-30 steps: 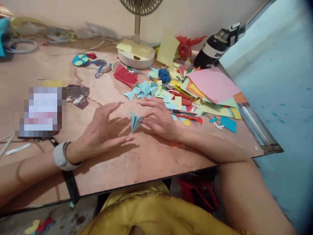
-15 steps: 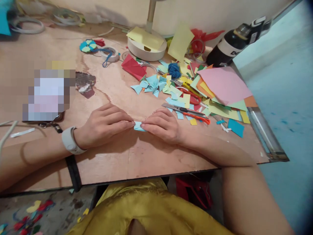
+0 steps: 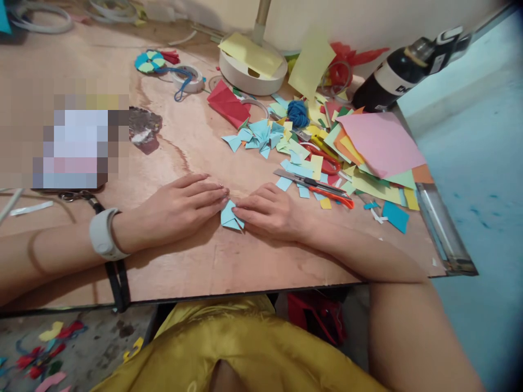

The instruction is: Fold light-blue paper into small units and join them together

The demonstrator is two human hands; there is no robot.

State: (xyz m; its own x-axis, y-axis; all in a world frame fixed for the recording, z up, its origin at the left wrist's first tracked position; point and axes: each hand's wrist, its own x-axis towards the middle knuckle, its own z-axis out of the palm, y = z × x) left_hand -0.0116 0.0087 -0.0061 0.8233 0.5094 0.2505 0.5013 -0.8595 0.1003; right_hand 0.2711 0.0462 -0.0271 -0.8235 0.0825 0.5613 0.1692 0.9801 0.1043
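Note:
Between my two hands, close above the wooden table, is a small folded piece of light blue paper (image 3: 231, 216). Its lower edge shows pointed flaps; the upper part is hidden behind fingers. My left hand (image 3: 190, 204) closes its fingertips on the paper's left side. From the other side my right hand (image 3: 272, 212) pinches it between thumb and fingers. Just beyond lies a pile of similar folded light blue paper pieces (image 3: 259, 134). Right of my right hand rest a box cutter (image 3: 312, 182) and red-handled scissors (image 3: 327, 158).
Coloured paper sheets (image 3: 379, 144) and scraps cover the table's right side. A black bottle (image 3: 402, 76) leans by the wall. Farther back are a lamp base (image 3: 253, 79), blue yarn (image 3: 298, 113) and a tape roll (image 3: 187, 79). A black strap (image 3: 118, 283) hangs over the front edge.
The folded paper has turned and now shows a larger, pointed shape below my fingers instead of a narrow strip. Both hands remain around it, with small finger shifts. The view has shifted slightly.

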